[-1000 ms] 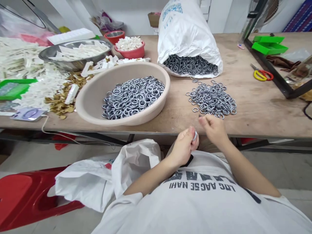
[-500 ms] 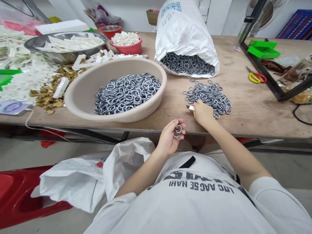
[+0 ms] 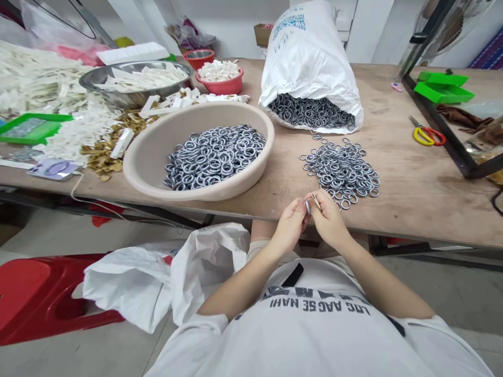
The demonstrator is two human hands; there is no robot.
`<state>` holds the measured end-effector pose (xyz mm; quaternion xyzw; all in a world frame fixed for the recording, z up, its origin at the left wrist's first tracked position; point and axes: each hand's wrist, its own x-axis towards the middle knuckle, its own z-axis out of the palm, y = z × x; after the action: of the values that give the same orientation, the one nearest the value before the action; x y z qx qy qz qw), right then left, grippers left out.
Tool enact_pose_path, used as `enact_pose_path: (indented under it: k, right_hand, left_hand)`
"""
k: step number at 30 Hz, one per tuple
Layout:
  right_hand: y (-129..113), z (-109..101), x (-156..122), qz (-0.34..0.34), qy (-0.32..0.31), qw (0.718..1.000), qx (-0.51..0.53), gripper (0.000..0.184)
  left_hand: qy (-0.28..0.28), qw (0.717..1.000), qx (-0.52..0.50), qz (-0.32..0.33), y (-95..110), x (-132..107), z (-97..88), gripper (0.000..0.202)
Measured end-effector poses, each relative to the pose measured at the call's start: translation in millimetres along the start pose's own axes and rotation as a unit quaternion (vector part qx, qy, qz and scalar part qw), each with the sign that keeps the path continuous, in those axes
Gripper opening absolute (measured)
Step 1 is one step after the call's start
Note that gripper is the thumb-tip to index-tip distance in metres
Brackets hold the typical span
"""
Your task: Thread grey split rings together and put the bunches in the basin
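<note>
L hand [image 3: 291,226] in tight pinch, shut on small metal ring [image 3: 307,207], ring upright betw. thumb & fingers, just above front edge of worktop [image 3: 396,209]. R hand [image 3: 329,220] also narrow, pinching thin pointed sliver [image 3: 315,200], too small to tell what exactly, tip right beside ring. Hands nearly touching, centre-front of worktop.

Loose pile of metal rings [image 3: 341,175] flat on worktop, just past R hand, nearest rings almost at fingers. Beige plastic basin [image 3: 259,157] approx. half full of same rings, L of pile. White woven sack [image 3: 310,52] on its side behind pile, rings filling mouth. Yellow-red scissors [image 3: 428,136] far R. Steel bowl [image 3: 94,84] & red bowl [image 3: 220,86] back L, both w/ white pieces.
</note>
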<state>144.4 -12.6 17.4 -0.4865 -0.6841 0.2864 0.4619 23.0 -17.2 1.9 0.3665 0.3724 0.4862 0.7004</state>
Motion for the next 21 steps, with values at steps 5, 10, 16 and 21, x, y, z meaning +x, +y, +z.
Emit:
enact_pose_path:
  k: [5, 10, 16, 21]
  right_hand:
    - [10, 1, 1, 0.021, -0.001, 0.997, 0.078, 0.029]
    - [20, -7, 4, 0.022, -0.019, 0.993, 0.116, 0.028]
    - [21, -22, 3, 0.052, 0.025, 0.993, 0.1, 0.03]
    - [17, -37, -8, 0.001, 0.016, 0.999, -0.03, 0.026]
  left_hand:
    - [0.009, 1.0, 0.007, 0.024, 3, 3, -4.3, 0.049]
    - [0.002, 1.0, 0.008, 0.0, 5, 9, -4.3, 0.044]
    - [-0.059, 0.998, -0.014, -0.026, 2, 10, 11.2, 0.042]
    - [-0.043, 0.998, -0.029, -0.029, 1, 16, 15.0, 0.044]
